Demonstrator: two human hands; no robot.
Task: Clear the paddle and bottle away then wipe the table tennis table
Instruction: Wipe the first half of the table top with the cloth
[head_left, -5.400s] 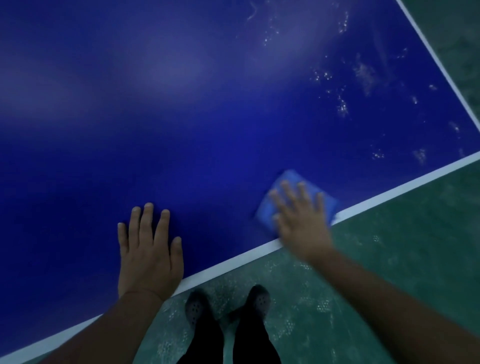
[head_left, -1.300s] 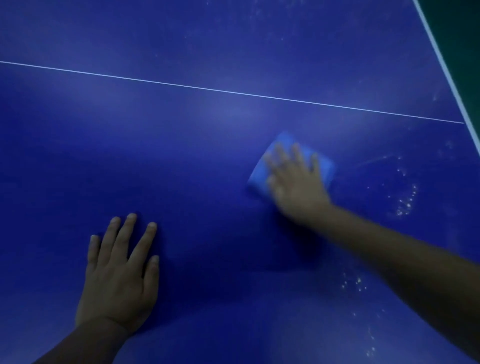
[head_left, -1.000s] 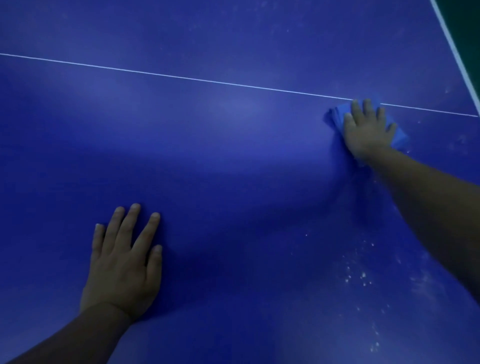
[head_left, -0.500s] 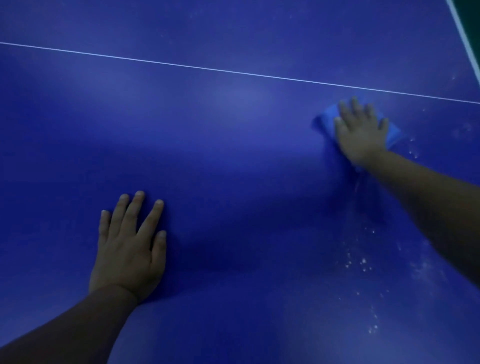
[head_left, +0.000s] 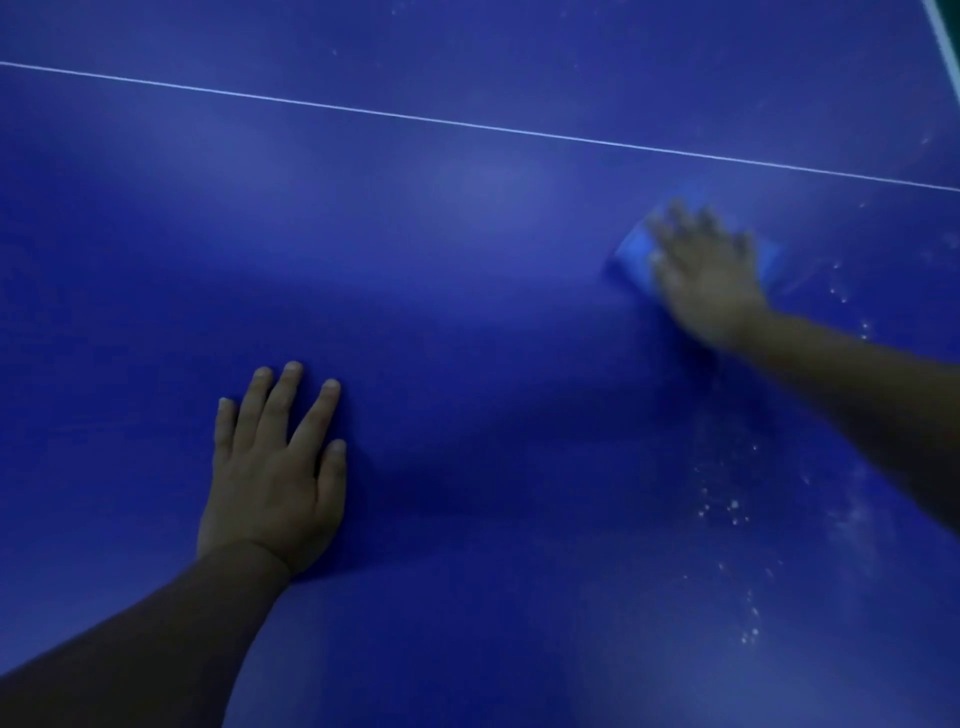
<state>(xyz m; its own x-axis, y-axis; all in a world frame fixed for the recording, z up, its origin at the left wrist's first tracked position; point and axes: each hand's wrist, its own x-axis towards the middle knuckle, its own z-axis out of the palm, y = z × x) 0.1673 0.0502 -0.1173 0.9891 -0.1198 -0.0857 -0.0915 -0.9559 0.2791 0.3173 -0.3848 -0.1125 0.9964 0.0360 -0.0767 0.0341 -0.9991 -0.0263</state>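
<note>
Blue table (head_left: 467, 260): thin white line (head_left: 467, 123) across; blue cloth (head_left: 631, 254), white specks (head_left: 727, 506) (scattered right).

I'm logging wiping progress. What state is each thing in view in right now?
left hand: flat on the table, fingers spread.
right hand: blurred, pressing the cloth.
cloth: folded, under the palm.
table: white specks remain at right.
</note>
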